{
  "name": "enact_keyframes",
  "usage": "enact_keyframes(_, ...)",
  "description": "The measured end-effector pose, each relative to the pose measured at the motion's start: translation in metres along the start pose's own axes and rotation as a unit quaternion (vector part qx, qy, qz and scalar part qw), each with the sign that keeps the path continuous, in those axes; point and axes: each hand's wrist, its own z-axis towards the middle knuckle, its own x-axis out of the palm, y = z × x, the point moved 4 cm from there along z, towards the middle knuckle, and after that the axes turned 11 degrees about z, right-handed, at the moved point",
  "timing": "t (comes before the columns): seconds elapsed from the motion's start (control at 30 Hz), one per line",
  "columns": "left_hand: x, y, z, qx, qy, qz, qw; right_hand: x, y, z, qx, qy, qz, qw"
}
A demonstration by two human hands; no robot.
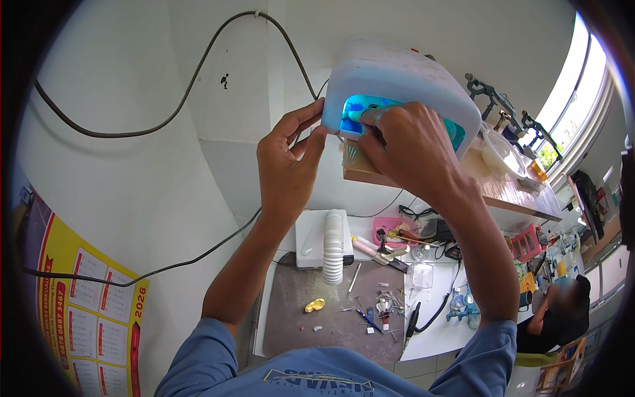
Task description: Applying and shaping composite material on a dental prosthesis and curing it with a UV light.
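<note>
A white box-shaped UV curing lamp [403,73] stands on a wooden shelf [368,171], blue light glowing in its front opening. My left hand [288,155] has its thumb and fingers closed against the lamp's left edge. My right hand [417,142] reaches into the opening from the front. Its index finger points inward, tinted blue at the tip, with the thumb below and the other fingers curled. Whatever lies between those fingertips, if anything, is hidden.
Below is a bench with a grey mat [291,331], a yellow dental cast [315,305], a white ribbed hose [333,248], several small tools and a pink tray [395,230]. Metal articulators [493,96] stand right of the lamp. Another person [562,308] sits far right. A dark cable [132,134] loops along the wall.
</note>
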Motion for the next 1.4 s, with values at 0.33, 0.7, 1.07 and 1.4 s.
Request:
enact_keyframes(0.33,0.0003,-0.0032,-0.0002,0.001,0.007,0.000,1.000,-0.0001,-0.0018,-0.0029,-0.027,-0.030,0.036,0.999)
enact_keyframes(0.7,0.0011,-0.0029,-0.0009,0.013,-0.001,0.009,1.000,-0.0012,-0.0006,0.0015,-0.023,0.013,0.002,1.000)
enact_keyframes(1.07,0.0000,-0.0004,-0.0020,0.014,-0.006,0.003,1.000,-0.0017,0.0015,0.0023,0.007,0.043,-0.020,0.999)
enact_keyframes(1.4,0.0012,-0.0016,-0.0021,0.006,-0.011,0.003,1.000,-0.0006,-0.0001,0.0015,-0.037,0.011,-0.009,0.999)
